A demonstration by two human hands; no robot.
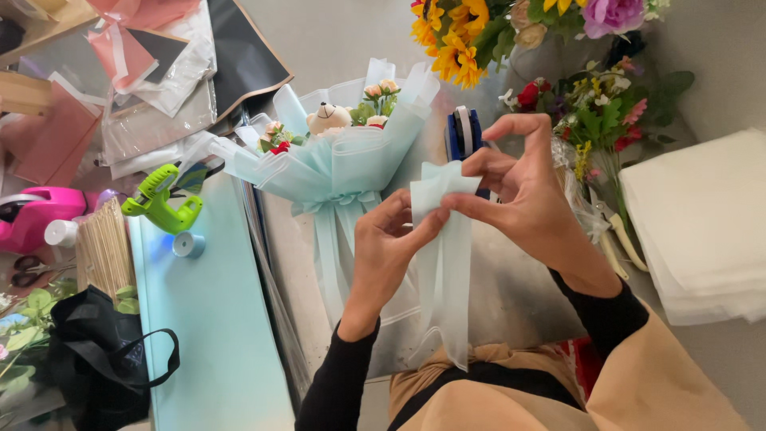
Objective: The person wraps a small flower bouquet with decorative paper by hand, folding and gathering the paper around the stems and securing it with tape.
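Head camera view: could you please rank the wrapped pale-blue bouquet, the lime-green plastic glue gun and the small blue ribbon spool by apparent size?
1. Wrapped pale-blue bouquet
2. Lime-green plastic glue gun
3. Small blue ribbon spool

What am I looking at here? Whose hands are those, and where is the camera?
The camera sits on a person's head and looks down, so you see what they see. There is no machine, only two bare hands. The left hand and the right hand both pinch a pale blue ribbon, folded at the top with its ends hanging down.

Behind it on the table lies a bouquet wrapped in pale blue paper, with a small teddy bear and little flowers tucked inside. To the left are a green glue gun, a bundle of wooden sticks and black scissors. At the top are sunflowers, and on the right a stack of white sheets.
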